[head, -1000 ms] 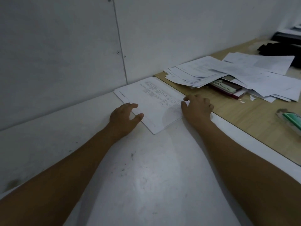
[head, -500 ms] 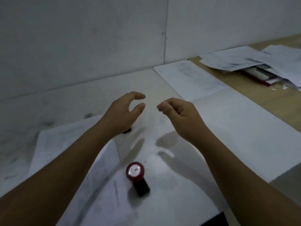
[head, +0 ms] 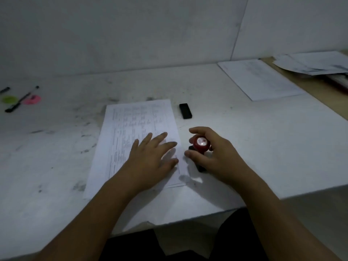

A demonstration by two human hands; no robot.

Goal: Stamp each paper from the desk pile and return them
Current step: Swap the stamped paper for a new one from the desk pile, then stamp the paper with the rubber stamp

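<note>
Change, right hand: half a second ago I see it raised with nothing in it; now its thumb and fingers are curled round the stamp, clamped on it below the red knob.
Change, left hand: earlier lifted and loosely curled; now it lies palm down with fingers straight and spread, pressing the near right part of the printed sheet.
Change, stamp: earlier it stood free on the white table, near the person; now it is in the right hand, just beside the sheet's right edge.
Change, view: the camera has turned left; the second sheet and the paper pile now sit far right.
Task papers: one sheet under the left hand, one lying flat far right, and the pile on the wooden desk beyond it.
Other items: a small black block lies just past the printed sheet's far right corner; pens lie far left.
Hidden: the stamp's black base is mostly covered by the right hand, so I cannot tell whether it rests on the table or is lifted.
Cut off: the pile runs out of the right edge.
Hard to make out: the print on every sheet is too blurred to read, and I cannot tell whether any sheet bears a stamp mark.
</note>
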